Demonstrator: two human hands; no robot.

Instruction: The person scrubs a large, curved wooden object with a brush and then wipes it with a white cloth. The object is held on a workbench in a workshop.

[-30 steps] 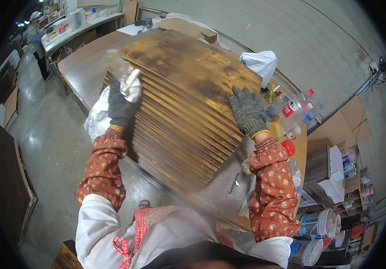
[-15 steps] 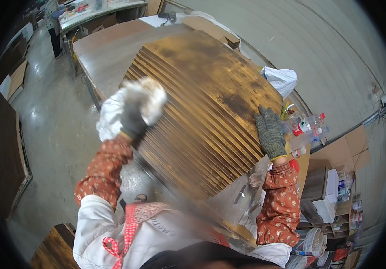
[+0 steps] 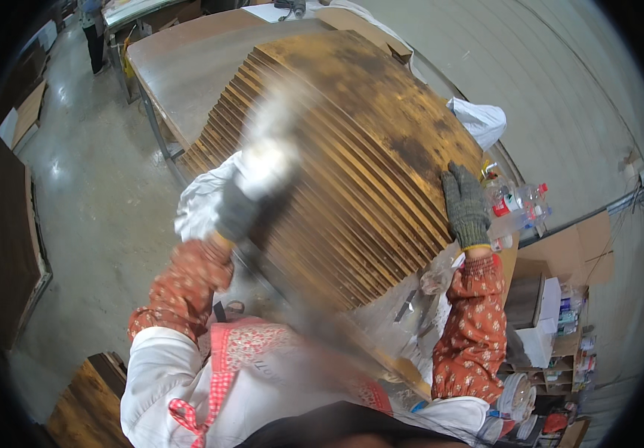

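My left hand (image 3: pixel 240 210), in a dark grey knit glove, is closed round a bunched white cloth (image 3: pixel 204 198). Motion smears the cloth's upper part, which lies over the stepped edges of a stack of brown wooden boards (image 3: pixel 382 97). Each board is set back from the one below, so a row of edges shows. The top board has dark blotches. My right hand (image 3: pixel 465 203), gloved alike, lies flat on the stack's right end with its fingers stretched out, pointing away from me.
The stack rests on a table (image 3: pixel 180 71). Right of my right hand stand clear plastic bottles (image 3: pixel 520 201) and a white bag (image 3: pixel 479 119). Cardboard boxes (image 3: pixel 539 313) and buckets (image 3: pixel 516 396) are at the lower right. A person (image 3: pixel 92 37) stands far left.
My left hand has shifted slightly right with the cloth, whose upper part now reaches farther over the board edges. The view has tilted a little. My right hand still lies on the stack.
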